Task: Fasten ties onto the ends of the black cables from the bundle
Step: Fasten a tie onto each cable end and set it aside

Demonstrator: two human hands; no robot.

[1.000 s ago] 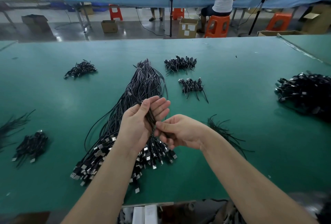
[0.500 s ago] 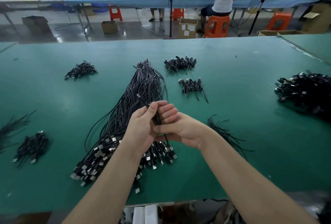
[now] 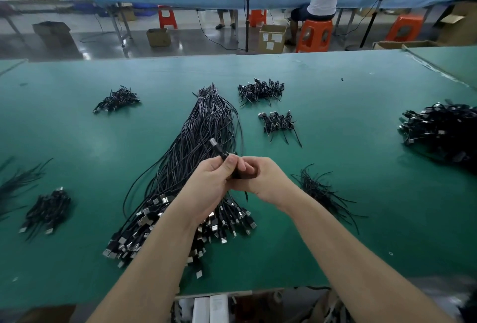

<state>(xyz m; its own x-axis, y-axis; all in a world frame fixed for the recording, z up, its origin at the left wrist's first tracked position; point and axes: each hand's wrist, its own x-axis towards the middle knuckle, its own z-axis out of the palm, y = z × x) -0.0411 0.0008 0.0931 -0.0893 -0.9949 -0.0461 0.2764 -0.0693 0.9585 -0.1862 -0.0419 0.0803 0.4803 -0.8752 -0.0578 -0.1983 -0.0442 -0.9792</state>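
A long bundle of black cables (image 3: 196, 142) lies on the green table (image 3: 348, 142), its metal plugs fanned toward me. Above its near end my left hand (image 3: 209, 183) grips a folded black cable (image 3: 219, 151), whose plug end sticks up past my thumb. My right hand (image 3: 263, 178) meets the left one, its fingers curled round the same cable. Whether a tie is between my fingers is hidden. Loose black ties (image 3: 320, 191) lie just right of my right wrist.
Small piles of tied cables sit at the far left (image 3: 117, 99), far centre (image 3: 260, 90), centre right (image 3: 278, 122) and near left (image 3: 46, 211). A big heap (image 3: 444, 129) lies at the right edge. More ties (image 3: 18, 180) lie at the left edge. People work at a far bench.
My hands have closed together and lifted slightly away from me. The cable is now folded in my grip, and its plug end points up above my left thumb.
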